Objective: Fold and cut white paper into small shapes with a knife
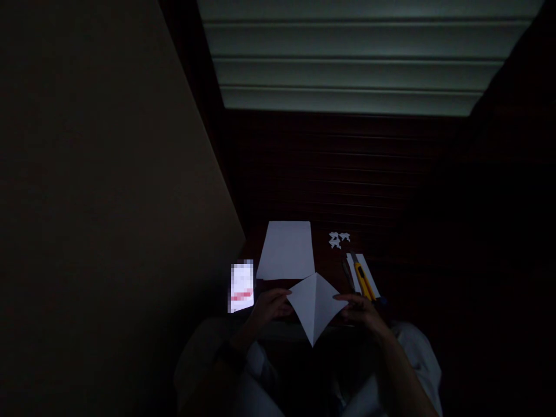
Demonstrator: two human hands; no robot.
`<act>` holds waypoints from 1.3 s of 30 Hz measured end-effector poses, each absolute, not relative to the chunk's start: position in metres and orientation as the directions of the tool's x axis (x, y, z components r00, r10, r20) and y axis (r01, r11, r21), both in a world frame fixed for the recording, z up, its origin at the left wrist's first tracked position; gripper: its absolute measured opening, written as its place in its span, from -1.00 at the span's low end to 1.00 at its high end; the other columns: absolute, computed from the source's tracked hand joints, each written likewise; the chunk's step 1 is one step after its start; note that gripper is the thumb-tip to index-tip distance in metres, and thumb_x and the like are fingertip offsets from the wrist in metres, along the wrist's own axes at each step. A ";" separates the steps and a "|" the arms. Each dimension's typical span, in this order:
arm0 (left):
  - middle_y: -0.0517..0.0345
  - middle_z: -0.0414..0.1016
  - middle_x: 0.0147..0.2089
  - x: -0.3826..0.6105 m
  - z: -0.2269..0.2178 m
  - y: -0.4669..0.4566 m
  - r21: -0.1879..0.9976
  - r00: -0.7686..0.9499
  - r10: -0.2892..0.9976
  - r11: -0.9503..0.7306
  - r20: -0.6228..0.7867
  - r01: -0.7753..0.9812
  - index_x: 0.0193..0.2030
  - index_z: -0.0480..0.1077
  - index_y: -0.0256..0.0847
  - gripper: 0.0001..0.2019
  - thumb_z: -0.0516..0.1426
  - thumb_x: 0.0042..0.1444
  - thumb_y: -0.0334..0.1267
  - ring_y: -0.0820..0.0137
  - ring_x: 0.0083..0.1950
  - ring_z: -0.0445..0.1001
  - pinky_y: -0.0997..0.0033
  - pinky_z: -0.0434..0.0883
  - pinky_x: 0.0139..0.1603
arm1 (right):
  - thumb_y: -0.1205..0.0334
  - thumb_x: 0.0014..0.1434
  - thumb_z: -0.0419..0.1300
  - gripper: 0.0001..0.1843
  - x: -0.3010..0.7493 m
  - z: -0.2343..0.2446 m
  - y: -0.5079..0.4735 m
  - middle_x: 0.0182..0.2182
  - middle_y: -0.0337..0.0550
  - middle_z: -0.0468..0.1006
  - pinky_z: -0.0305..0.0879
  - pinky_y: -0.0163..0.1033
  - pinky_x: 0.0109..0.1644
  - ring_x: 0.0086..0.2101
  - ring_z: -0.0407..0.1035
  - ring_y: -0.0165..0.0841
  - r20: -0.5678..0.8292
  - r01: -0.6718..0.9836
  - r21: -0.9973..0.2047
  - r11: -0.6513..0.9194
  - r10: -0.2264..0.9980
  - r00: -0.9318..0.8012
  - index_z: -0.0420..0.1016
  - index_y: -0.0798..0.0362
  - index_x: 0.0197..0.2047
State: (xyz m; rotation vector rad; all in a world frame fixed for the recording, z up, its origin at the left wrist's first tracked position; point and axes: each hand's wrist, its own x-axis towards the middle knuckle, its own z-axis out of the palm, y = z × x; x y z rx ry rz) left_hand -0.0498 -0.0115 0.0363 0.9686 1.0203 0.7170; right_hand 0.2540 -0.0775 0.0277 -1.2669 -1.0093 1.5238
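A square sheet of white paper point(306, 304) is held up between my two hands, turned with one corner towards me and a crease running down its middle. My left hand point(271, 306) pinches its left corner. At the opposite corner, my right hand point(362, 310) grips the paper between thumb and fingers. Just beyond lies a larger white sheet point(286, 249) on the dark table. Several small folded white paper figures point(335, 240) rest at the back right. Close to my right hand, a yellow utility knife point(365, 281) lies on a white strip of paper point(372, 278).
A lit phone screen point(242, 286), blurred out, stands left of my left hand. A pale wall point(130, 174) closes off the left side. Dark slatted panelling point(321, 156) rises behind the table, with lighter slats point(347, 69) above. My knees are under the near edge.
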 end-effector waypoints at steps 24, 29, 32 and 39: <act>0.09 0.60 -0.19 -0.056 0.042 -0.026 0.941 0.357 0.930 -0.040 -0.089 0.336 -0.30 0.58 -0.18 -0.82 0.22 -0.06 -0.22 0.25 -0.15 0.53 0.39 0.42 -0.11 | 0.08 -0.23 0.43 -0.68 0.282 0.004 -0.083 -0.31 -0.04 0.63 0.31 -0.09 -0.10 -0.26 0.47 -0.14 -0.176 0.019 -0.984 -0.176 0.984 0.020 0.64 0.02 -0.35; 0.11 0.61 -0.21 -0.055 0.050 -0.030 0.942 0.341 0.935 -0.023 -0.099 0.335 -0.32 0.59 -0.16 -0.82 0.24 -0.07 -0.18 0.25 -0.16 0.54 0.40 0.42 -0.12 | 0.04 -0.23 0.43 -0.65 0.281 0.005 -0.084 -0.34 -0.03 0.64 0.34 -0.07 -0.13 -0.29 0.48 -0.13 -0.199 0.012 -0.980 -0.200 0.979 0.047 0.65 0.03 -0.35; 0.10 0.62 -0.24 -0.056 0.056 -0.032 0.942 0.317 0.938 0.029 -0.141 0.333 -0.31 0.59 -0.16 -0.80 0.24 -0.07 -0.14 0.24 -0.17 0.54 0.39 0.42 -0.14 | 0.03 -0.22 0.42 -0.68 0.280 0.005 -0.084 -0.39 -0.06 0.64 0.35 -0.13 -0.21 -0.34 0.48 -0.17 -0.196 0.014 -0.980 -0.197 0.979 0.056 0.65 0.03 -0.37; 0.05 0.62 -0.25 -0.053 0.050 -0.033 0.960 0.333 0.930 0.061 -0.154 0.275 -0.35 0.59 -0.19 -0.77 0.27 -0.12 -0.11 0.20 -0.20 0.55 0.33 0.43 -0.16 | 0.02 -0.22 0.44 -0.67 0.269 0.006 -0.083 -0.48 -0.08 0.61 0.39 -0.17 -0.24 -0.41 0.48 -0.25 -0.236 -0.260 -0.943 -0.206 0.968 0.088 0.61 0.09 -0.44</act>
